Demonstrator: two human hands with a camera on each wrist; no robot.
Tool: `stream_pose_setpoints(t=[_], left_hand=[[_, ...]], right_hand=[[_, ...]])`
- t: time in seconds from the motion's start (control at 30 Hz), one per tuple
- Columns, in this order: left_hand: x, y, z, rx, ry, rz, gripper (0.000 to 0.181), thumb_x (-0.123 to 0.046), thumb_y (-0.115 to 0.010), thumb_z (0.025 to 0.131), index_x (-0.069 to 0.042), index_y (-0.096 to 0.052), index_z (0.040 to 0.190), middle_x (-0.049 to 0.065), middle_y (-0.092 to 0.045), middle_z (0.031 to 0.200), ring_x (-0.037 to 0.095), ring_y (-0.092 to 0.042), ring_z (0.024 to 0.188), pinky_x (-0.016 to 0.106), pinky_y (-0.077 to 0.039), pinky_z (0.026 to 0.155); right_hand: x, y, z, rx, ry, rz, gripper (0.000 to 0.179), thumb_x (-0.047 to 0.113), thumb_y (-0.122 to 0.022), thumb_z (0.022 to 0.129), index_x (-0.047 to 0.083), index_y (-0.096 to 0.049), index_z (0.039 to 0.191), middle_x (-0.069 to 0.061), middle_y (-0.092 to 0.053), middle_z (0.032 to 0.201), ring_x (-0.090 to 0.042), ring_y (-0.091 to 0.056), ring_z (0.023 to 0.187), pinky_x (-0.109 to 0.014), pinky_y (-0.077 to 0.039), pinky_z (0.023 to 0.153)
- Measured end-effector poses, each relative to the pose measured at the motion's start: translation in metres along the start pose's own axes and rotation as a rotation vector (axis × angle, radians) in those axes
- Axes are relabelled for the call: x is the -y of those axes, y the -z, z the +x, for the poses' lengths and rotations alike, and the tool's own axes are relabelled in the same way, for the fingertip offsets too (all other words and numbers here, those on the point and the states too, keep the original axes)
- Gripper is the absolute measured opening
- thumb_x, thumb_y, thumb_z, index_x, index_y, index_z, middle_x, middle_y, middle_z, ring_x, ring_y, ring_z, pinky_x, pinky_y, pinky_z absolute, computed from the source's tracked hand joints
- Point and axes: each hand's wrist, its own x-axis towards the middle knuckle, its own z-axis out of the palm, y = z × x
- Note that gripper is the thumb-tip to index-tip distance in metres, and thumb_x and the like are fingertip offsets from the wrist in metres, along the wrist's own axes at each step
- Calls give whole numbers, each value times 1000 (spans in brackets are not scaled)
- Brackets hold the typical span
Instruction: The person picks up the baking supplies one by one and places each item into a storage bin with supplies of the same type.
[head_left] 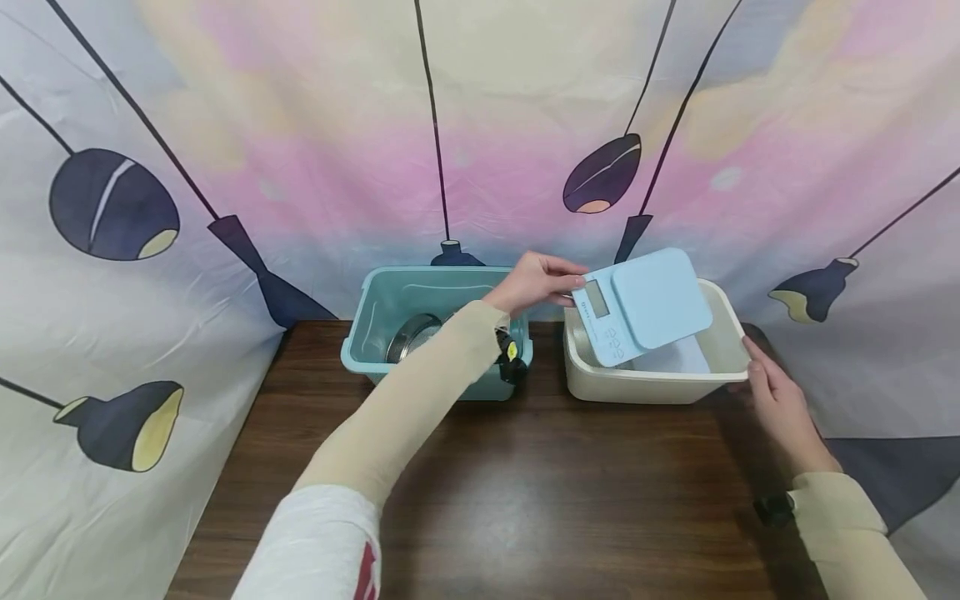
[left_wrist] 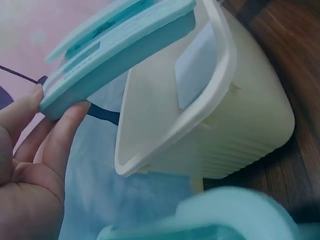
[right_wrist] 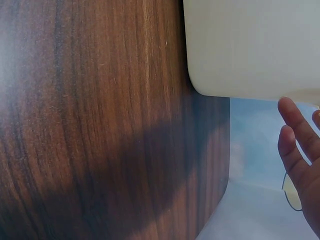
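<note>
My left hand (head_left: 531,283) pinches one end of a light blue kitchen scale (head_left: 663,300) between thumb and fingers. Tilted, with its small display facing up, the scale overlaps the cream bin (head_left: 637,389) in the head view. In the left wrist view the scale (left_wrist: 125,60) appears edge-on, beside the bin's rim. A pale flat piece (head_left: 675,357) lies inside that bin, partly hidden by the scale. Against the bin's right side, my right hand (head_left: 783,408) rests its fingertips near the rim; its fingers are fairly straight in the right wrist view.
A teal bin (head_left: 435,277) stands to the left, partly covered by my left forearm, with a round metal item (head_left: 411,335) in it. Both bins are on a dark wooden table (head_left: 525,500). Behind the table hangs a lamp-patterned cloth (head_left: 337,167).
</note>
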Motion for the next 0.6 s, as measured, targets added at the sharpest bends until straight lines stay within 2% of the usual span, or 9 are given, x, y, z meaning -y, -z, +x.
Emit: stream_pose_setpoints(t=[0.2,0.37,0.6], left_hand=[[3,-19,17,-40,33,52,31,0,-67,101,3,-70,131,21,-74,121,29,-75,99,34,-65,84],[13,-35,28,-57,29,96,28,4,-63,101,6,-70,129,23,-72,122,31,-74,101,38,-64,86],[30,-52,38,-107,-18,142,25,6,-63,101,7,-73,124,24,-70,126,34,-73,103,40,-65,85]], right_hand=[[-1,1,-1,1,10,-13,54,36,-30,115,22,-23,168,-30,-61,124,13,-53,85,-7,-45,66],[0,1,0,2,-5,-4,54,37,-29,115,24,-23,168,-32,-58,130,15,-53,85,-6,-45,67],[0,2,0,20,5,23,54,36,-30,115,24,-22,168,-35,-48,147,18,-53,89,0,-44,71]])
